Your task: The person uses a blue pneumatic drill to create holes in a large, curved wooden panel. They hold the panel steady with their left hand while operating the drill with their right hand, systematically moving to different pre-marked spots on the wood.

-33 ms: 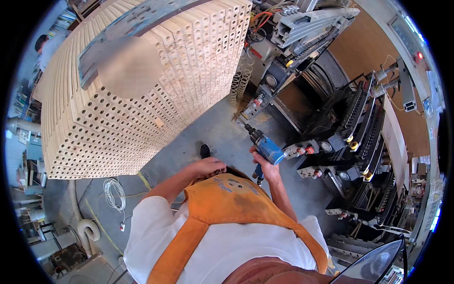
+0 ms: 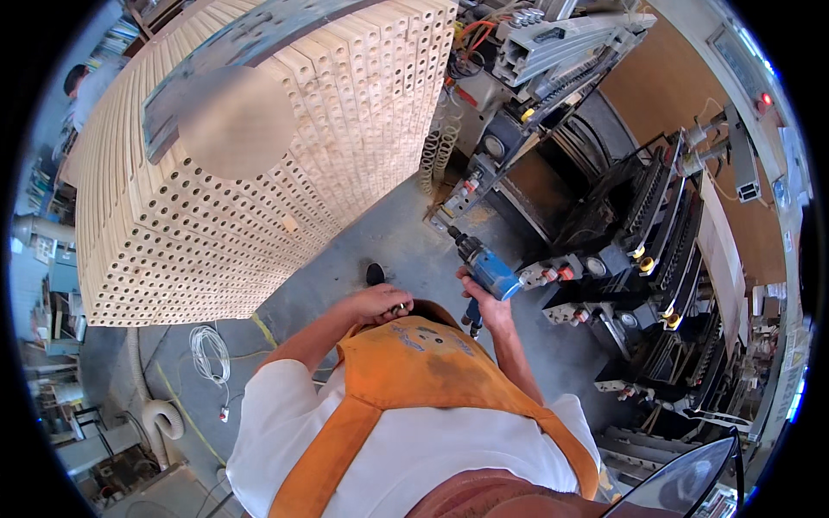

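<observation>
One blue power drill (image 2: 492, 274) is ahead-right of the orange apron (image 2: 432, 380), the right hand's (image 2: 490, 304) fingers wrapped round it; the left hand's (image 2: 376, 305) fingers, curled round something small and metallic (image 2: 399, 309) at the apron's top edge, could drop it if loosened

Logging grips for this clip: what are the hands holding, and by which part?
Right hand: a blue drill, by its handle. Left hand: a small shiny thing; what it is and where it is gripped cannot be told.
</observation>
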The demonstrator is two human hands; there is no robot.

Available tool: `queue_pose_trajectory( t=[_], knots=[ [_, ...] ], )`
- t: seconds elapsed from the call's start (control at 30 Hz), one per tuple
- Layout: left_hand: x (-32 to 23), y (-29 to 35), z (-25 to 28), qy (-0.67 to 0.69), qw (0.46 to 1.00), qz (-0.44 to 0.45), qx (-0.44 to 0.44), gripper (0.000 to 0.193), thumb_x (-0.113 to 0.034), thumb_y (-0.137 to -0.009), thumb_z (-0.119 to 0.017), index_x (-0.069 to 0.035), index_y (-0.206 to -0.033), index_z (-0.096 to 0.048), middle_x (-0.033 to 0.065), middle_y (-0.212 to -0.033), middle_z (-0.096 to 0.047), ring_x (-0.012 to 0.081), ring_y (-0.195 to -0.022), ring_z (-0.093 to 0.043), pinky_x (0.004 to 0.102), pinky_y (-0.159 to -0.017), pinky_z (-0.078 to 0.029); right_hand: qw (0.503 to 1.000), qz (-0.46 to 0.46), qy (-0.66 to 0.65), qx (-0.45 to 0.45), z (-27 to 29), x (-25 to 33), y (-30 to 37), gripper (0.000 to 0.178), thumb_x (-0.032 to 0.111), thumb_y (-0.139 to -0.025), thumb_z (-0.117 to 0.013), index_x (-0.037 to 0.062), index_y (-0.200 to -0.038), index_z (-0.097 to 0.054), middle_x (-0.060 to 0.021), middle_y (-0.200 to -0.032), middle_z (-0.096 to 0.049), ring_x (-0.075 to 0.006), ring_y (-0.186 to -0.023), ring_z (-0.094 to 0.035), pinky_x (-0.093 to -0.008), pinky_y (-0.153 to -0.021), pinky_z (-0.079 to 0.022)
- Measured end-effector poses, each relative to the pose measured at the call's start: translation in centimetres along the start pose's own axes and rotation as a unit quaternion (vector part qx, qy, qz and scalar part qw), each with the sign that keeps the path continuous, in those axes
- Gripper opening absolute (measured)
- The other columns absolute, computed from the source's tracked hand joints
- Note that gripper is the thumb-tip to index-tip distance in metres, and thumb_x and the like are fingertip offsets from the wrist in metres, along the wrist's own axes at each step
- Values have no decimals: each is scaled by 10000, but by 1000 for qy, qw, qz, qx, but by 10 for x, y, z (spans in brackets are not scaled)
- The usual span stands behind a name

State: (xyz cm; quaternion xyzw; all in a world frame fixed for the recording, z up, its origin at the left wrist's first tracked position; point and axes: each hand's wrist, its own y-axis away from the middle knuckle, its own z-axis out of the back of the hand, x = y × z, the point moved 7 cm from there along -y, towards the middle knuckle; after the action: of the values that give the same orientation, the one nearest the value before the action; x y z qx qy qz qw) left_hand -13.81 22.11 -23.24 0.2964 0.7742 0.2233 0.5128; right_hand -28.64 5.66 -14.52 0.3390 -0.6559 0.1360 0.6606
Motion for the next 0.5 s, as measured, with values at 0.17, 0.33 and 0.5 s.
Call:
queue_pose_trajectory(
  t=[0.17, 0.33, 0.5],
  knots=[
    [-39, 5, -30, 233, 967, -91, 42, 250, -262, -940, -467, -35, -958, -570, 100, -852, -598, 112, -630, -563, 180, -372, -329, 1000, 26, 5, -16, 22, 18, 2, 188, 108, -854, -663, 46, -1031, -655, -41, -953, -666, -130, -822, -613, -293, -664, -517],
    [-84, -4, -49, 223, 961, -116, 113, 226, -192, -914, -497, 4, -1001, -566, 123, -906, -597, 105, -624, -560, 179, -369, -328, 998, 20, -31, -50, 37, 19, -2, 201, 105, -849, -657, 53, -1043, -652, -50, -969, -668, -142, -881, -617, -291, -674, -510],
    [-119, -11, -58, 151, 960, -138, 189, 233, -168, -913, -491, 16, -1035, -567, 114, -873, -591, 77, -549, -498, 183, -370, -307, 995, 27, -38, -84, 39, 22, -13, 233, 103, -844, -653, 47, -1069, -638, -55, -974, -668, -150, -896, -619, -293, -674, -507]
  ],
)
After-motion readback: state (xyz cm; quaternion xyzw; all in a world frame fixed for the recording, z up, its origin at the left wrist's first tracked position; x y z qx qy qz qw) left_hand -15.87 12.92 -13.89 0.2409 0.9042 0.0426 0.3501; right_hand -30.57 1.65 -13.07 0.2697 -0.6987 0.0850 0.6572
